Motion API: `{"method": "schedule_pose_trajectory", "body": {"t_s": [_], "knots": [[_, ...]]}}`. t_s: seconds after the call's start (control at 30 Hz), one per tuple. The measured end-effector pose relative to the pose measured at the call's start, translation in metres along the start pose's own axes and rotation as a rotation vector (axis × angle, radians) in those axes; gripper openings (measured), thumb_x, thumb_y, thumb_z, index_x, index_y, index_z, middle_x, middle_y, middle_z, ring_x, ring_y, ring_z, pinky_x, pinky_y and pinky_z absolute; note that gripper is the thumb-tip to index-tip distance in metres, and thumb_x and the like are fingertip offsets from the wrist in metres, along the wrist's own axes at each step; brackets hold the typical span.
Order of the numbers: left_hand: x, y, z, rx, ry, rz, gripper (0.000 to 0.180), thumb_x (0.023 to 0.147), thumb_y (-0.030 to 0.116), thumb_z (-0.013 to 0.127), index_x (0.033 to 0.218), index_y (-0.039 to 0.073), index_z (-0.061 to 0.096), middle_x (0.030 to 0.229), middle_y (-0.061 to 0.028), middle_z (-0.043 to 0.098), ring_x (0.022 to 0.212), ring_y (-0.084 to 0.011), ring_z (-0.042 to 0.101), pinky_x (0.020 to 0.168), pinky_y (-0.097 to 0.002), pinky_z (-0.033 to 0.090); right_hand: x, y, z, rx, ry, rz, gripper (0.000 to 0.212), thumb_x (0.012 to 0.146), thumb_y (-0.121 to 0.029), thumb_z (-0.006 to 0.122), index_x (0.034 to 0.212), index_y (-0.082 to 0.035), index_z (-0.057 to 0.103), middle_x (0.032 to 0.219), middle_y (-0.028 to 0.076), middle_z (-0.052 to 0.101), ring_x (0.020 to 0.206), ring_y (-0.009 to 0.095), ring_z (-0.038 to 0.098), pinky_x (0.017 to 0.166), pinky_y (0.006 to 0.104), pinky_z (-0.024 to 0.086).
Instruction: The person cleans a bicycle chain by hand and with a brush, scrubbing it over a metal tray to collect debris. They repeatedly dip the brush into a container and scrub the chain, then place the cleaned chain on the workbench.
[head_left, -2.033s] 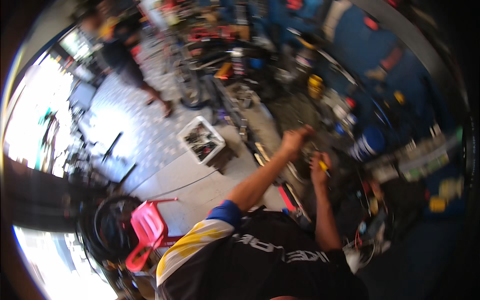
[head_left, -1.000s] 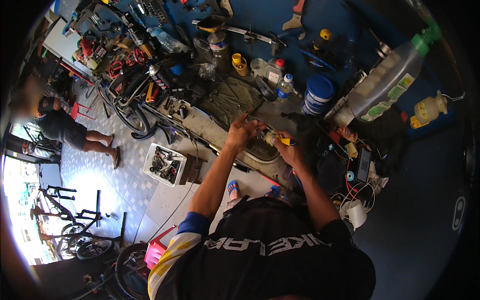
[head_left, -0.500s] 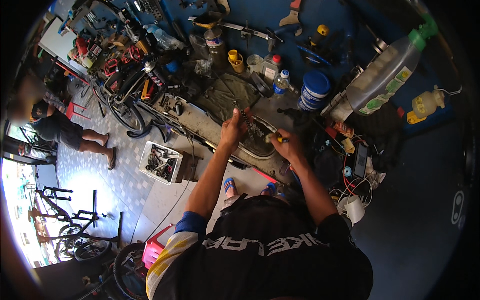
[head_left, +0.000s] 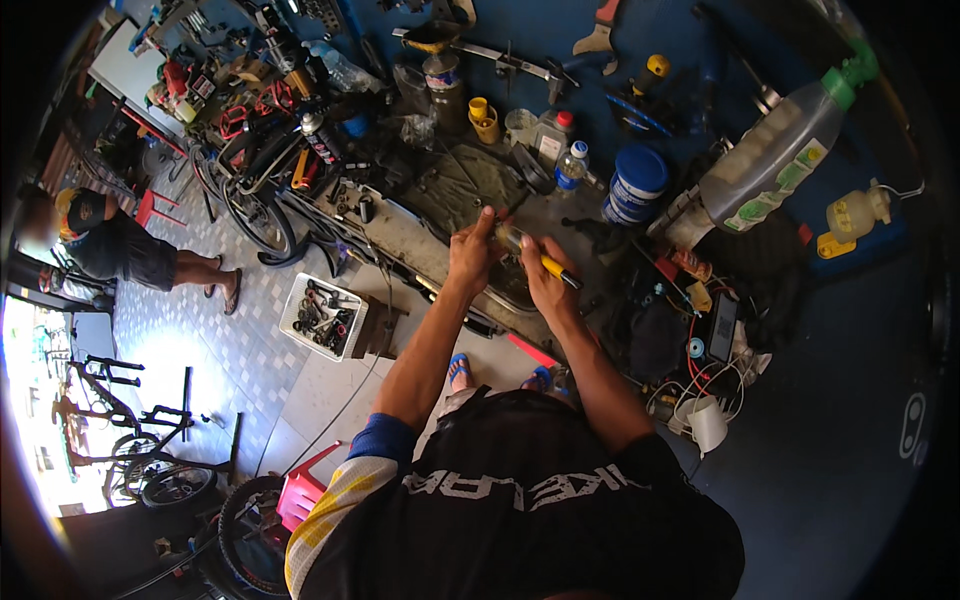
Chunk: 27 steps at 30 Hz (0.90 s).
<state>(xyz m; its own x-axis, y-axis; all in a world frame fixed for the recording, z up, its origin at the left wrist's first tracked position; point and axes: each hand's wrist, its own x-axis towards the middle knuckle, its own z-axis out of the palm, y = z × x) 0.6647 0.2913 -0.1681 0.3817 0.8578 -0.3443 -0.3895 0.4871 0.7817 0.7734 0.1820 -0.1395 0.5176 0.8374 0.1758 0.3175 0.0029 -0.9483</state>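
My right hand (head_left: 546, 284) is closed around a brush (head_left: 556, 268) with a yellow and black handle. Its pale bristle end lies against the fingers of my left hand (head_left: 470, 254). That left hand is closed too, thumb up, on a dark bicycle chain that is mostly hidden by the fingers and the brush now. Both hands are held close together over a dark shallow tray (head_left: 512, 304) on the workbench. A dirty dark cloth (head_left: 455, 188) is spread just beyond them.
Past the cloth stand a capped clear bottle (head_left: 571, 168), a blue tub (head_left: 636, 184) and a yellow cup (head_left: 484, 122). A white basket (head_left: 292, 318) of metal parts is left of the bench. Cables (head_left: 722, 392) tangle at right. Another person (head_left: 135, 240) stands at far left.
The brush has come left and up from over the tray to meet my left hand, and its handle now points right. The chain shows less. The other person's body has shifted slightly.
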Motion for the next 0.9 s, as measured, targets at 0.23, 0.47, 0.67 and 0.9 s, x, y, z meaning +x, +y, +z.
{"method": "schedule_pose_trajectory", "body": {"t_s": [0.23,0.47,0.67,0.9], "knots": [[0.003,0.01,-0.001,-0.044,-0.062,-0.015,0.055,0.102,0.046,0.066,0.121,-0.005,0.067,0.116,-0.0149,0.073,0.09,-0.0236,0.071,0.081,-0.0372,0.057,-0.007,0.041,-0.004,-0.05,0.026,0.027,0.029,0.104,-0.03,0.065,0.095,-0.002,0.066,0.072,0.014,0.062,0.062,0.02,0.059,0.059,0.0345,0.048],[-0.001,0.02,0.009,0.029,0.0,-0.028,0.051,0.102,0.046,0.066,0.115,-0.003,0.07,0.106,-0.0163,0.075,0.081,-0.0202,0.071,0.065,-0.0313,0.052,-0.001,0.04,-0.012,-0.077,-0.06,0.036,0.035,0.104,-0.034,0.065,0.088,-0.003,0.062,0.071,0.012,0.059,0.063,0.02,0.057,0.061,0.0337,0.047],[0.012,0.019,-0.008,0.047,-0.07,0.042,0.045,0.101,0.032,0.07,0.123,-0.006,0.066,0.108,-0.0138,0.075,0.09,-0.02,0.072,0.071,-0.0291,0.048,-0.014,0.072,-0.044,-0.215,-0.099,-0.003,0.044,0.095,-0.044,0.074,0.11,-0.003,0.074,0.083,0.014,0.072,0.077,0.03,0.071,0.071,0.0346,0.054],[0.001,-0.015,-0.013,0.019,-0.199,0.038,0.052,0.102,0.016,0.069,0.148,0.002,0.051,0.104,-0.0103,0.075,0.096,-0.017,0.072,0.069,-0.0246,0.048,-0.017,0.075,-0.051,-0.669,-0.293,-0.083,0.042,0.09,-0.046,0.069,0.106,-0.008,0.075,0.088,0.019,0.074,0.086,0.039,0.073,0.075,0.0467,0.057]]}}
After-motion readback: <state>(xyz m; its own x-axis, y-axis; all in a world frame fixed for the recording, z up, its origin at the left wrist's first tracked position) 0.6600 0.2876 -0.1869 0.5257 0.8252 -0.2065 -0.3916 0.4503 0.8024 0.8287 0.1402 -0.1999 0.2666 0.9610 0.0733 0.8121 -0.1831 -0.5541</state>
